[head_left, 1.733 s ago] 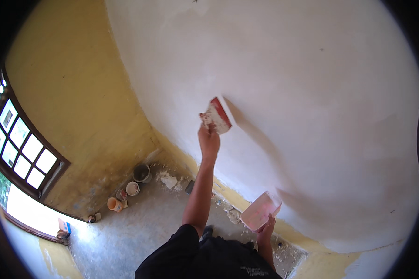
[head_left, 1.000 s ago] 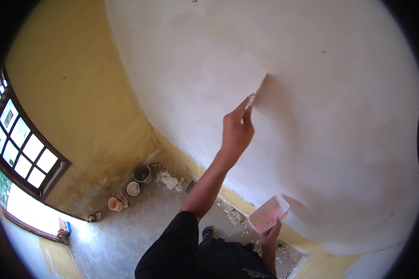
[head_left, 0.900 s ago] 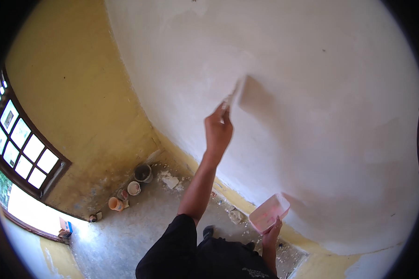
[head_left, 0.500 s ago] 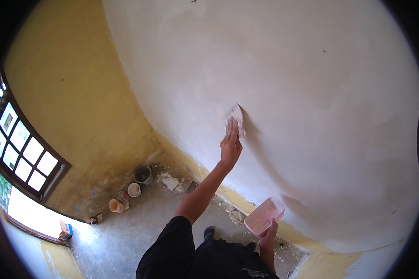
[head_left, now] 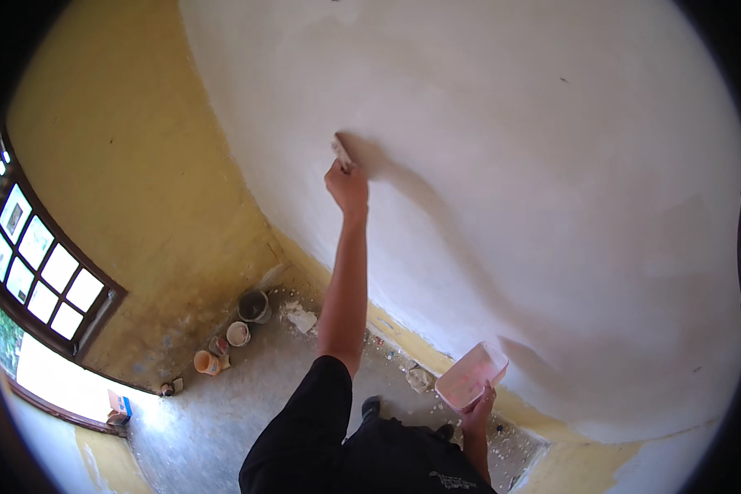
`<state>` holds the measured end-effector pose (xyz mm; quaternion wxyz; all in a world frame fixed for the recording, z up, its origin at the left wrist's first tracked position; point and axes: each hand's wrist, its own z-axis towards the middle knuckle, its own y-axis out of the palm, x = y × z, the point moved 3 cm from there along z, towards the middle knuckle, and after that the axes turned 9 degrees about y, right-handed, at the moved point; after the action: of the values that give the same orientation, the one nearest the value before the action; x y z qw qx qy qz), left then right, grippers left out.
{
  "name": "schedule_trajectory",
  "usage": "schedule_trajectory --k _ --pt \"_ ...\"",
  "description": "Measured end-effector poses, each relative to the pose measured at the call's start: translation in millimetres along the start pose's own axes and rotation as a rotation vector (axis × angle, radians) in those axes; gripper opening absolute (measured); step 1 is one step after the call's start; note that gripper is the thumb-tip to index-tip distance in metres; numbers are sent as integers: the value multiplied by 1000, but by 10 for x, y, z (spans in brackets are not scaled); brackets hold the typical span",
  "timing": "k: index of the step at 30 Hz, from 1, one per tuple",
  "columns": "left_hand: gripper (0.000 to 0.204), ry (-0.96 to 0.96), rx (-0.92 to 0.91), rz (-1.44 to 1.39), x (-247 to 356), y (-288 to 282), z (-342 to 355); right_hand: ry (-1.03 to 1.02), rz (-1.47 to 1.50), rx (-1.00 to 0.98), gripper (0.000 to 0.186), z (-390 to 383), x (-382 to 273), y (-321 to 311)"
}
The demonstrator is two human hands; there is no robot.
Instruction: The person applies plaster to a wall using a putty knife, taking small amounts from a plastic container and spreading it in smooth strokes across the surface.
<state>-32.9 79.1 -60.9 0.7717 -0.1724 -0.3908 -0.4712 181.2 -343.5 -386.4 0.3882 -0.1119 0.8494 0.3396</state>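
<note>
My left hand (head_left: 347,186) is raised at arm's length against the pale plastered wall (head_left: 510,165). Its fingers are closed round a putty scraper (head_left: 342,150), seen nearly edge-on and smeared with white. The scraper is at the wall surface and throws a shadow to its right. Lower down, on the right, my right hand (head_left: 479,409) grips a pinkish rectangular plastic tub (head_left: 473,375) by its near side. The tub is tilted, and pale residue coats its inside.
A yellow wall (head_left: 132,165) with a barred window (head_left: 45,263) stands on the left. Along its foot are a dark bucket (head_left: 253,307), a white pail (head_left: 238,333) and an orange container (head_left: 207,362). White debris (head_left: 302,319) lies on the concrete floor (head_left: 222,420).
My left hand has moved up and to the left along the wall with the scraper, which has turned from broadside to nearly edge-on. My right hand and the tub have hardly shifted.
</note>
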Motion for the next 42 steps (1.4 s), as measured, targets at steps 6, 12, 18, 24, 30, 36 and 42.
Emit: schedule_trajectory --k 6,12,18,24,30,36,42 --pt "48 359 -291 25 1305 256 -1075 73 -36 12 37 113 76 -279" --pt "57 492 -469 -162 959 -110 -1583 0 -29 -29 38 87 14 -86" --pt "58 506 -136 94 341 140 -1133 41 -112 -93 47 145 11 -60" --pt "54 696 -548 82 -142 191 -2330 88 -63 -94 39 327 255 -72" --pt "55 272 -301 -11 -670 -370 -2464 110 40 -122 34 363 215 111" --pt "17 -50 74 3 -1135 -293 -1232 106 -28 -136 35 389 169 71" --pt "49 146 -169 93 385 260 -1839 55 -6 -102 43 290 -19 79"
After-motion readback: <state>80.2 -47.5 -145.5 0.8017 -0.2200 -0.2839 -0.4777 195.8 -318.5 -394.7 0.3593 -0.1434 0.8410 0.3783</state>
